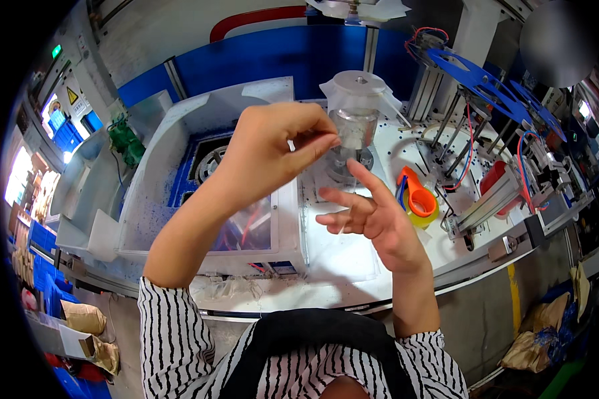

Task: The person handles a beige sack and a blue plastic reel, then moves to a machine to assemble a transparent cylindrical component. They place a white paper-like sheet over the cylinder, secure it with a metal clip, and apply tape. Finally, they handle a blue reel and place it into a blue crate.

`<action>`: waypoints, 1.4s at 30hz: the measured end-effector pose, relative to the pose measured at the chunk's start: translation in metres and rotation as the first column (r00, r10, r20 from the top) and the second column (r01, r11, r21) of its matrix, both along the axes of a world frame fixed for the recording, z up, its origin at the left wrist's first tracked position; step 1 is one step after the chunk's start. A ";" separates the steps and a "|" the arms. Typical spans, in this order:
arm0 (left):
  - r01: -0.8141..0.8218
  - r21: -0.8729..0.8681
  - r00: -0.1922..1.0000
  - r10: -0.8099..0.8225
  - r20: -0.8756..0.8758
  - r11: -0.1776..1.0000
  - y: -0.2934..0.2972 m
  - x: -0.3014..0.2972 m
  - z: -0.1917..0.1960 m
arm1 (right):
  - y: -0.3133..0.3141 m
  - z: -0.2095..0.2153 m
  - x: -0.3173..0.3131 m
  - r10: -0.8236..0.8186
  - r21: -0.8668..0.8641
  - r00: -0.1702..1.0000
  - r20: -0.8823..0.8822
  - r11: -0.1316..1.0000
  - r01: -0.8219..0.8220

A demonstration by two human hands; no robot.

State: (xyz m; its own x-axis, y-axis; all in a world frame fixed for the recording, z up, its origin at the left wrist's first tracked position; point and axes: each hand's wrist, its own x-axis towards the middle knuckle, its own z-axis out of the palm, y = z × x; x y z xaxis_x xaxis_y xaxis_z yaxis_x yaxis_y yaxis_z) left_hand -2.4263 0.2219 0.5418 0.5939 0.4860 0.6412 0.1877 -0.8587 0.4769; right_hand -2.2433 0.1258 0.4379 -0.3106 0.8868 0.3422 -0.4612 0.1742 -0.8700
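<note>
My left hand point(283, 141) is raised over the white worktable point(343, 256), its thumb and forefinger pinched together. Whatever lies between those fingertips, if anything, is too small or too hidden to make out. Lower and to the right, my right hand point(383, 229) is held palm inward with its fingers spread, and I see nothing gripped in it. Just beyond both hands stands a shiny metal cylinder point(354, 126) with a round top and whitish sheet material around its upper part. To the right of my right hand lies an orange tape dispenser point(419, 197) on a yellow round thing.
A white-walled bin point(289, 219) with blue specks inside stands at the left. On the right, a fixture with metal rods carries a blue slotted plate point(479, 83), with red and blue tubes nearby. Behind runs a blue panel point(273, 54). A green machine part point(125, 139) sits far left.
</note>
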 end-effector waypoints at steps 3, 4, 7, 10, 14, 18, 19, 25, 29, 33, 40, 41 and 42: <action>-0.048 -0.087 0.999 0.048 -0.004 0.995 0.024 0.003 0.002 | 0.011 0.001 -0.002 -0.082 -0.070 0.997 0.010 0.994 0.083; -0.072 -0.135 0.997 0.072 -0.003 0.988 0.034 0.004 0.004 | 0.015 0.003 -0.001 -0.127 -0.117 0.991 0.042 0.984 0.132; -0.115 -0.197 0.993 0.106 -0.057 0.974 0.071 0.011 0.003 | 0.032 0.002 0.004 -0.231 -0.201 0.968 0.096 0.948 0.247; -0.135 -0.230 0.989 0.118 -0.088 0.964 0.117 0.030 -0.012 | 0.052 0.011 0.003 -0.204 -0.173 0.978 0.042 0.963 0.208; -0.280 -0.268 0.960 0.259 -0.111 0.922 0.173 0.044 -0.024 | 0.101 0.025 -0.008 -0.205 -0.222 0.976 0.078 0.951 0.218; -0.144 -0.469 0.983 0.178 0.031 0.872 0.220 0.059 -0.043 | 0.135 0.027 -0.001 -0.269 -0.245 0.954 0.128 0.924 0.294; -0.089 -0.529 0.987 0.147 0.069 0.844 0.228 0.061 -0.046 | 0.140 0.028 0.000 -0.270 -0.254 0.953 0.137 0.920 0.297; -0.059 -0.602 0.987 0.136 0.083 0.796 0.244 0.071 -0.070 | 0.152 0.021 0.001 -0.259 -0.260 0.957 0.131 0.922 0.286; -0.011 -0.653 0.992 0.089 0.087 0.758 0.243 0.079 -0.076 | 0.154 0.015 0.005 -0.260 -0.264 0.960 0.106 0.923 0.279; 0.028 -0.706 0.995 0.049 0.089 0.708 0.238 0.088 -0.082 | 0.152 0.010 0.009 -0.255 -0.269 0.962 0.099 0.924 0.273; 0.104 -0.715 0.987 0.016 0.159 0.691 0.237 0.104 -0.096 | 0.140 0.006 0.017 -0.235 -0.311 0.960 0.154 0.910 0.273; 0.094 -0.710 0.988 0.023 0.153 0.698 0.237 0.105 -0.097 | 0.135 0.006 0.019 -0.221 -0.321 0.953 0.208 0.905 0.280; 0.087 -0.707 0.988 0.028 0.149 0.702 0.234 0.105 -0.097 | 0.130 0.003 0.023 -0.204 -0.322 0.954 0.220 0.908 0.268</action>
State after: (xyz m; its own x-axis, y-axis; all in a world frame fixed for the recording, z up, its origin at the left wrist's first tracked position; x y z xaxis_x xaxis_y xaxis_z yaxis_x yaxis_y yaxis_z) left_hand -2.3209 0.4561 0.4452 0.5491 0.8142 0.1887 0.0514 -0.2583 0.9647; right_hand -2.2202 0.2555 0.4404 -0.1047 0.9938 -0.0383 -0.2767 -0.0660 -0.9587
